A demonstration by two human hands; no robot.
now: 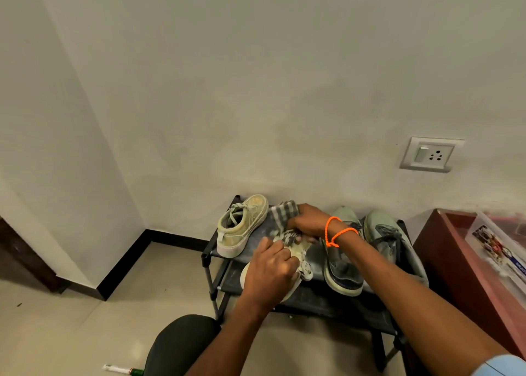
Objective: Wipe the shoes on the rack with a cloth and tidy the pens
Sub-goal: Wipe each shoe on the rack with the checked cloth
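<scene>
A low black shoe rack stands against the wall. A yellowish sneaker sits at the left of its top shelf. My left hand grips a second pale sneaker by its heel end over the rack's front. My right hand, with an orange cord at the wrist, holds a grey checked cloth against that shoe's front. Two grey-green sneakers lie at the right of the shelf. A white and green pen lies on the floor at the bottom left.
A red-brown cabinet with a clear plastic-covered item stands right of the rack. A wall socket is above it. My dark-clothed knee is at the bottom centre. Tiled floor extends to the left, with a dark door frame.
</scene>
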